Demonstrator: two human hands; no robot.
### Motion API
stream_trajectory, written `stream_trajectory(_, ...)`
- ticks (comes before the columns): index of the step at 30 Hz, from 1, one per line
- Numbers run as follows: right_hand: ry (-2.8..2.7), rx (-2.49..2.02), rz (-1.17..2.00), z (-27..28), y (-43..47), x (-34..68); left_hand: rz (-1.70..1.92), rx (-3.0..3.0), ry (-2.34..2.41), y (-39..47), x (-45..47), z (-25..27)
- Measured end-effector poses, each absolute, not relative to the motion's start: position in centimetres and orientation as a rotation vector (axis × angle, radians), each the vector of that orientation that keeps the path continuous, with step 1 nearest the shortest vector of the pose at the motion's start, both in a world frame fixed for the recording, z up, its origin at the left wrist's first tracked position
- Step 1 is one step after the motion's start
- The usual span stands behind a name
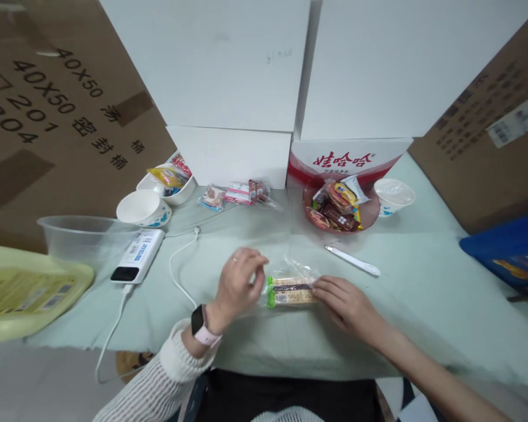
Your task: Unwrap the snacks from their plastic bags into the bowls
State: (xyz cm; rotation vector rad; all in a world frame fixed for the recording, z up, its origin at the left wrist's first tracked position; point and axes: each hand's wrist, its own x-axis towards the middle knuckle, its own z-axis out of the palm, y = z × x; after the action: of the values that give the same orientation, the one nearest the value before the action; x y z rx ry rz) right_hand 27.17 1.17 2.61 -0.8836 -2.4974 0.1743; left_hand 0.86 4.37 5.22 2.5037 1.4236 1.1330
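In the head view, a clear plastic bag (301, 271) lies at the front of the cloth. A snack packet (293, 288) lies flat in or under it, with pale biscuit-like bars, a dark stripe and a green left end. My right hand (345, 302) grips the right end of this packet, fingertips pressed on the wrapping. Just left of the green end, my left hand (242, 281) is raised with fingers curled and thumb close to the forefinger. Whatever it may pinch is too small to make out. A white-handled craft knife (352, 259) lies beyond my right hand.
A pink glass bowl (369, 220) of snacks stands behind, beside a paper bowl (393, 199). Small packets (237, 193) lie at the back. On the left are a white power bank (141, 255) with cables, another paper bowl (143, 208) and a clear container (79, 234). Cardboard boxes wall the back.
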Motion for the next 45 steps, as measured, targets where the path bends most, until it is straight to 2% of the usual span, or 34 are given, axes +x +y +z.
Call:
stream_trajectory(2, -2.530, -1.073, 0.122, 1.9, 1.7, 27.4, 0.893, 2.630, 1.244, 3.0, 1.2, 5.3)
stream_trajectory(5, -2.526, -1.313, 0.077, 0.9, 2.3, 29.1, 0.544, 2.593, 1.381, 1.1, 0.4, 3.9)
stream_trajectory(8, -2.468, -1.413, 0.035, 1.2, 2.2, 30.7, 0.416, 2.541, 1.441, 0.2, -1.3, 2.3)
stream_trajectory(11, -2.338, -1.285, -0.044, 2.8, 1.2, 30.6, 0.436, 2.509, 1.326, -0.1, -1.9, 2.1)
stream_trajectory(16, -2.642, -0.781, 0.214, 4.0, 0.3, 26.4, 0.508, 2.548, 0.999, -0.6, -0.3, 4.0)
stream_trajectory(23, -2.698, -1.236, 0.135, 1.9, 2.5, 28.0, 0.385, 2.556, 0.862, -2.8, -1.2, 3.6)
stream_trajectory(29, -2.621, -0.999, -0.073, 1.1, 0.1, 30.8, 0.435, 2.440, 0.985, -3.7, -2.6, 3.4)
stream_trajectory(32, -2.533, -0.897, -0.228, 0.2, -1.3, 31.5, 0.492, 2.479, 1.101, -2.5, -1.9, 3.4)
stream_trajectory(35, -2.491, -0.903, -0.257, -0.1, -2.1, 32.1, 0.515, 2.567, 1.129, -0.2, -0.9, 3.0)
stream_trajectory(38, -2.532, -0.853, -0.199, 0.7, -2.9, 32.3, 0.441, 2.574, 1.179, 2.3, 0.0, 2.3)
stream_trajectory(43, -2.668, -0.716, 0.267, 3.4, -3.9, 31.3, 0.294, 2.506, 1.308, 4.7, 0.2, 1.5)
stream_trajectory(45, -2.560, -0.774, 0.317, 4.1, -3.6, 30.1, 0.273, 2.503, 1.314, 4.6, 0.0, 1.4)
